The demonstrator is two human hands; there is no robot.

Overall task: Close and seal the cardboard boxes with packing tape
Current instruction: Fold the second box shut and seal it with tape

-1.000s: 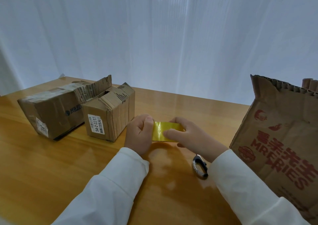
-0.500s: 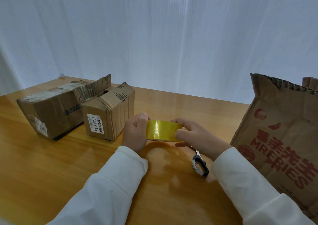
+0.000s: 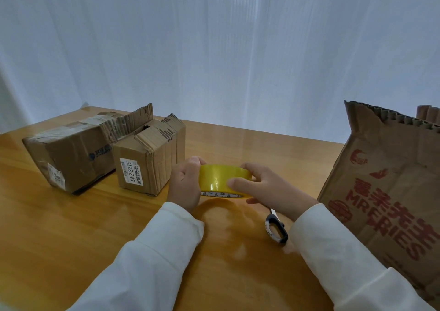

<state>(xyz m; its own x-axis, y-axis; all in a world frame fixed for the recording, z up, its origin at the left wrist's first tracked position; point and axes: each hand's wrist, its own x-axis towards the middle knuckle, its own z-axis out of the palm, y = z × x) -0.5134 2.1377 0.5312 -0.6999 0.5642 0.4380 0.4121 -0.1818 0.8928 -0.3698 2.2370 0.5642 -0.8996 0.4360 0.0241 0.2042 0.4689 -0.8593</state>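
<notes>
Gripping the tape (image 3: 220, 178) at frame centre, left hand (image 3: 184, 183) and right hand (image 3: 266, 188) curl round it; open boxes (image 3: 147, 158) lie left, nearer the left hand.

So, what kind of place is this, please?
Probably a home or small office used for packing parcels: a wooden table before a white curtain, worn boxes with shipping labels, and tape held in both hands.

Two small cardboard boxes (image 3: 107, 153) block the far left of the surface (image 3: 71, 234), touching each other; a tall printed box (image 3: 390, 191) walls the right. Between them lies open wood, obstructed only by scissors (image 3: 276, 229) near the right sleeve.
</notes>
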